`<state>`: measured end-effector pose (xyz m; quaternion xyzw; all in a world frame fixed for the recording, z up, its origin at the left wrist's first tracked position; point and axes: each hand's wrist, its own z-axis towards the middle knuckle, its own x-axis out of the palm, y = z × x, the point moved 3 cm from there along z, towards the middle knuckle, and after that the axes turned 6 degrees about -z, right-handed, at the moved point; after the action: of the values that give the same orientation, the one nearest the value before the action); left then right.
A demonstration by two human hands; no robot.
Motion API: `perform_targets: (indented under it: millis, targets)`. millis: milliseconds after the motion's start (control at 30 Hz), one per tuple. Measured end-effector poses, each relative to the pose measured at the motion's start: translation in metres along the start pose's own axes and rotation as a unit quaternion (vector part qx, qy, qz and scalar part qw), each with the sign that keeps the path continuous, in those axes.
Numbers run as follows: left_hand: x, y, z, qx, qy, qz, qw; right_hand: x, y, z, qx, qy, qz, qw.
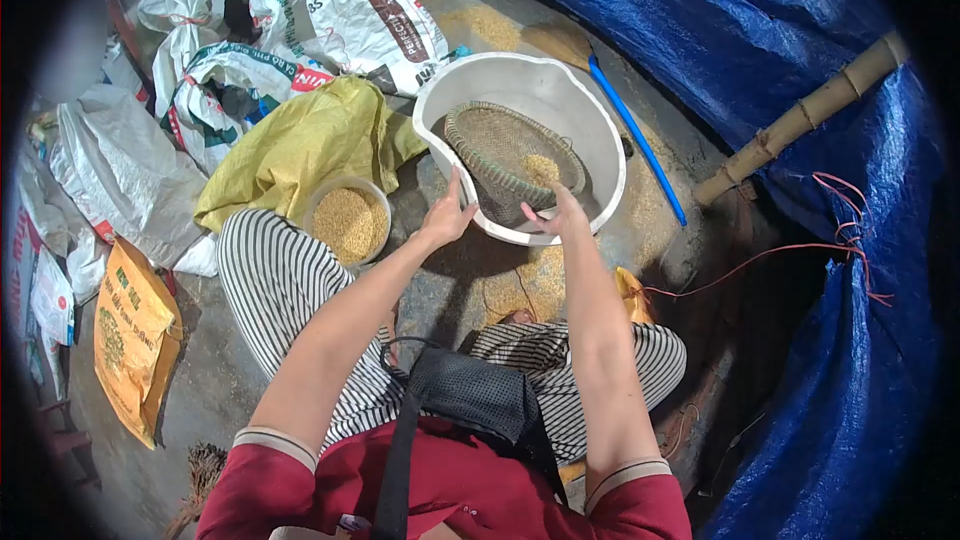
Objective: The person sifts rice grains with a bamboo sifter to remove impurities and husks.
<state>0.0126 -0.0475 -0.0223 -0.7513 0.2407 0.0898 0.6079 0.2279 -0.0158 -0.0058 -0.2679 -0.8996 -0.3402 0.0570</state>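
Observation:
A shallow woven sieve basket [497, 138] lies tilted inside a large white plastic basin [606, 110], with a small heap of yellow grain [542, 170] on its near right side. My left hand [447, 215] is at the basin's near left rim, index finger stretched along it and thumb apart. Over the near rim reaches my right hand [558, 217], close to the sieve's lower edge and just below the grain. Its thumb and fingers are spread, and part of the fingers is hidden. Left of my left hand stands a round tub full of grain [348, 224].
A yellow woven sack [310, 145] and several white printed sacks [130, 155] crowd the left. An orange bag [137, 340] lies on the floor. Beyond the basin rests a broom with a blue handle [637, 140]. A bamboo pole [800, 120] and blue tarp [730, 10] border the right.

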Motion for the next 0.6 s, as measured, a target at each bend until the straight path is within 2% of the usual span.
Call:
perform_targets:
  millis: [33,100,133,167,233,300,367,400,433,500,533,600]
  targets:
    - [0.000,0.000,-0.001,0.004,0.000,0.003,1.000,0.006,-0.002,0.002,-0.003,0.002,0.003,1.000]
    - [0.000,0.001,-0.001,0.012,-0.006,-0.003,1.000,0.020,-0.008,-0.005,0.104,-0.015,0.123,0.987]
    - [0.000,0.002,-0.001,0.024,-0.013,-0.015,1.000,0.025,-0.007,-0.009,0.107,-0.031,0.068,0.991]
    - [0.000,-0.001,-0.001,0.028,-0.013,-0.013,0.999,0.023,-0.007,-0.003,0.103,-0.029,0.070,0.992]
    - [-0.002,-0.003,-0.005,0.019,-0.010,-0.020,1.000,0.020,-0.013,0.014,0.114,0.041,0.157,0.980]
    - [-0.003,-0.004,-0.004,0.022,-0.014,-0.014,1.000,0.022,-0.015,0.014,0.104,0.057,0.136,0.984]
    - [-0.001,-0.004,-0.003,0.004,-0.006,-0.015,1.000,0.021,-0.018,0.011,0.022,0.116,0.093,0.989]
    - [0.001,-0.001,-0.002,0.031,-0.015,-0.014,0.999,0.018,-0.018,0.007,-0.055,0.114,0.065,0.990]
    - [0.002,0.001,-0.001,0.031,-0.013,-0.015,0.999,0.014,-0.019,0.004,-0.056,0.112,0.066,0.990]
    - [0.001,-0.003,-0.002,0.009,-0.004,-0.012,1.000,0.011,-0.009,-0.009,-0.152,0.095,0.017,0.984]
    - [0.006,0.003,0.001,0.010,-0.001,-0.013,1.000,0.010,-0.004,-0.014,-0.153,0.092,0.017,0.984]
    - [0.012,0.015,0.008,0.073,-0.071,0.016,0.995,0.014,0.015,-0.036,-0.220,-0.030,-0.063,0.973]
